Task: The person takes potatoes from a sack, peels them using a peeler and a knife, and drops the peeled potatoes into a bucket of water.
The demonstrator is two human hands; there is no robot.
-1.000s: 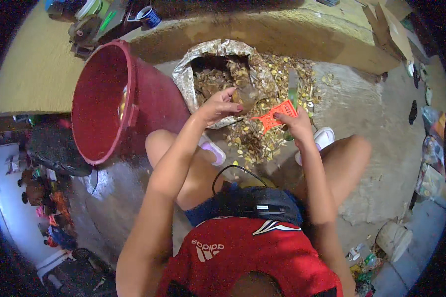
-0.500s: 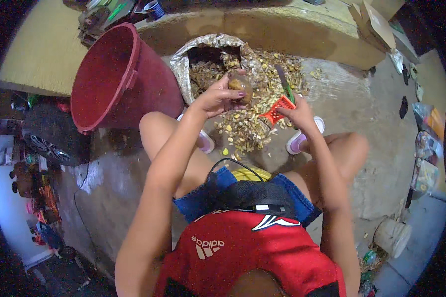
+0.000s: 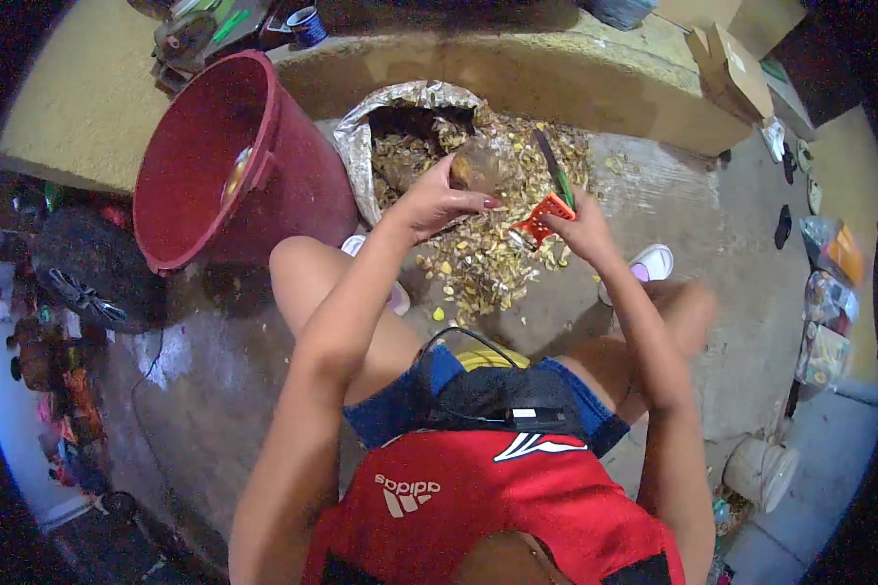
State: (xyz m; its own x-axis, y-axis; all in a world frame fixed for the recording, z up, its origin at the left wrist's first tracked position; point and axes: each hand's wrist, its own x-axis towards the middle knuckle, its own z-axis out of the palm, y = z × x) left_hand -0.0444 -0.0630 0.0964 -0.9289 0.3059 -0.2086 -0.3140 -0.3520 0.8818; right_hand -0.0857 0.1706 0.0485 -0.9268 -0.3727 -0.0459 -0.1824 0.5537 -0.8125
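Grey floor [image 3: 673, 210] spreads beneath the peelings [image 3: 473, 283], above which my left grip [image 3: 435, 203] is closed round a blurred brown lump [image 3: 474, 172], while my right grip [image 3: 587, 232], right of it, clasps an orange tool [image 3: 548, 214] and a knife [image 3: 556, 166], its blade slanting forward and leftward.

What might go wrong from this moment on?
1. The right hand holds both a green-handled, dark-bladed knife and an orange-red perforated plastic tool, so one might slip. The bare blade also could nick the nearby left hand.
2. The blurred brown rounded item in that hand could drop into the loose yellow-brown scraps below.
3. Those scraps lie between the white-and-pink shoes and might be slippery underfoot.
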